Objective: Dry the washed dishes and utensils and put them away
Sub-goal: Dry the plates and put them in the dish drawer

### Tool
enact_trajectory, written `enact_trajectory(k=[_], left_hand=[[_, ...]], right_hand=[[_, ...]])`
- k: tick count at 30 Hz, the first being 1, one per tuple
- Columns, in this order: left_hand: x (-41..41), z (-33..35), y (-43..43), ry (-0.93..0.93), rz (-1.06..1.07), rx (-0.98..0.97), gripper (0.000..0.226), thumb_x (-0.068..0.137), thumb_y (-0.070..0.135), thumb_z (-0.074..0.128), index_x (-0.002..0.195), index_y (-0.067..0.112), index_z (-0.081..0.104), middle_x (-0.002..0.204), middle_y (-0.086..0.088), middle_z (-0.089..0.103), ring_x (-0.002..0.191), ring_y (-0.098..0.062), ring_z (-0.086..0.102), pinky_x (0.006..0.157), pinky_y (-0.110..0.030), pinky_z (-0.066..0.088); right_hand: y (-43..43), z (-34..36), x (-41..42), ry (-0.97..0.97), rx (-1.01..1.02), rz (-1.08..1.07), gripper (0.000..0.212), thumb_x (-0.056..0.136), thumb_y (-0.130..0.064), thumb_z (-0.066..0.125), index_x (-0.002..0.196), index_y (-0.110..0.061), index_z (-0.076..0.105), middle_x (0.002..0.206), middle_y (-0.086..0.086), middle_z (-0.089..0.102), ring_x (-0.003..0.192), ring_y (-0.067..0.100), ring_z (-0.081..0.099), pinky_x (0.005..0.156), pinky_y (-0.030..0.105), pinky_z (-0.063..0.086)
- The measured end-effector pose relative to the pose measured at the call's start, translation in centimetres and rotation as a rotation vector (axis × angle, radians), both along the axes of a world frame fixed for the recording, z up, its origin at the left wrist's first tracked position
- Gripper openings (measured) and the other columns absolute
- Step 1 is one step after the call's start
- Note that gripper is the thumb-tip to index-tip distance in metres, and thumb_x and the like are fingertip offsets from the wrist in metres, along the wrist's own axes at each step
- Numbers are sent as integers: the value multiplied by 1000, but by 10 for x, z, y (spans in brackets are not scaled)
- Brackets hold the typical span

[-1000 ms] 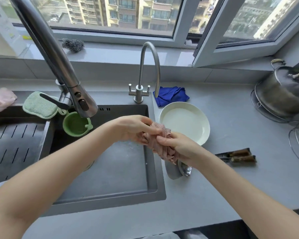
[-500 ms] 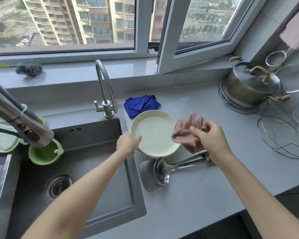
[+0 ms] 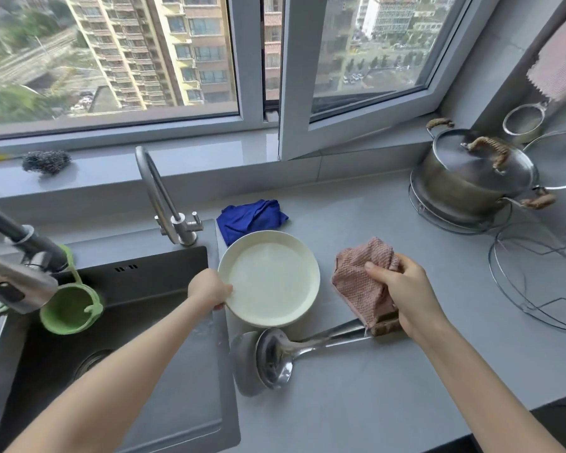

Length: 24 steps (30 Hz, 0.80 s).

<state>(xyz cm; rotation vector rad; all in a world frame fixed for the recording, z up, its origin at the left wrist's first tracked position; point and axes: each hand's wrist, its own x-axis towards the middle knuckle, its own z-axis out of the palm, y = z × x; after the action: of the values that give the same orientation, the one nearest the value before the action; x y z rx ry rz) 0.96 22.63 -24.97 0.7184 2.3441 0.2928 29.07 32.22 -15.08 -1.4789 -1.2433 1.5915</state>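
Both hands are working apart now, where a second ago they were bunched together on the pink cloth (image 3: 360,279) over the edge of the sink (image 3: 164,282). The left grip (image 3: 209,289) is clamping the near-left rim of the plate (image 3: 270,282), thumb on top and fingers tucked beneath. The right grip (image 3: 402,289) is clutching the crumpled cloth on its own, hovering just beside the plate's right edge without touching it. To me that is looking like the start of the plate's drying: one hand steadying it, the other bringing the cloth across.

The plate is sitting on the bench (image 3: 373,403) right beside the sink, just in front of a blue rag (image 3: 250,219). I cannot tell whether it is resting flat or starting to lift. It is cream, round and shallow with a raised rim, and its middle is showing a dull, faintly speckled sheen, probably leftover water. Nearer to me, a steel ladle (image 3: 275,358) is lying over a flat turner (image 3: 242,364), both apparently waiting their turn.
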Motion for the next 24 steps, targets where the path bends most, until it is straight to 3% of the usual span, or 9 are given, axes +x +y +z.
enact_trajectory(k=[2, 4, 8, 13, 16, 18, 21, 24], left_hand=[[-2, 5, 2, -110, 107, 98, 6, 86, 7, 55, 86, 4, 60, 66, -10, 64, 52, -26, 64, 55, -31, 56], [-5, 14, 5, -246, 212, 199, 8, 88, -1, 52, 93, 1, 58, 79, -13, 64, 65, -31, 65, 62, -40, 57], [-6, 38, 9, -463, 262, 228, 21, 90, -4, 49, 108, 2, 56, 91, -12, 63, 72, -23, 64, 59, -35, 55], [1, 60, 14, -524, 268, 275, 21, 90, -1, 46, 110, -1, 52, 102, -18, 61, 79, -29, 64, 62, -38, 59], [9, 71, 20, -444, 257, 351, 4, 89, 0, 45, 90, 5, 45, 91, -15, 54, 73, -24, 61, 51, -32, 57], [12, 75, 22, -318, 239, 383, 16, 88, 3, 44, 79, 12, 35, 81, -10, 47, 70, -21, 56, 48, -31, 53], [17, 85, 24, -116, 166, 418, 6, 88, 13, 43, 91, 13, 38, 82, -11, 53, 74, -27, 56, 61, -37, 51], [30, 98, 25, 123, -20, 396, 21, 90, 18, 44, 111, 17, 43, 82, -6, 58, 80, -29, 57, 69, -36, 43]], right_hand=[[7, -1, 4, 4, -18, 10, 14, 87, -4, 64, 101, -1, 63, 94, 13, 69, 81, 25, 67, 56, 29, 53], [13, -2, 6, 6, -32, 19, 15, 87, -4, 64, 101, -1, 63, 94, 14, 69, 80, 26, 67, 57, 29, 52], [19, -1, 7, 7, -48, 57, 11, 88, -5, 63, 99, -5, 63, 87, 9, 69, 74, 22, 66, 49, 26, 50], [21, 5, 5, 27, -30, 98, 3, 89, -4, 61, 92, -5, 60, 72, 4, 60, 57, 14, 56, 34, 17, 37], [23, 8, 5, 49, -32, 114, 4, 89, -4, 61, 92, -4, 58, 69, 3, 57, 52, 12, 53, 32, 17, 35], [24, 8, 6, 41, -31, 112, 6, 89, -4, 61, 95, -3, 59, 71, 4, 58, 56, 15, 54, 33, 18, 36], [24, 7, 5, 38, -32, 117, 8, 89, -5, 62, 96, -4, 60, 77, 6, 62, 63, 19, 59, 35, 20, 39], [22, 6, 4, 27, -16, 146, 12, 88, -8, 65, 99, -8, 61, 90, 10, 67, 77, 23, 66, 47, 32, 51]])
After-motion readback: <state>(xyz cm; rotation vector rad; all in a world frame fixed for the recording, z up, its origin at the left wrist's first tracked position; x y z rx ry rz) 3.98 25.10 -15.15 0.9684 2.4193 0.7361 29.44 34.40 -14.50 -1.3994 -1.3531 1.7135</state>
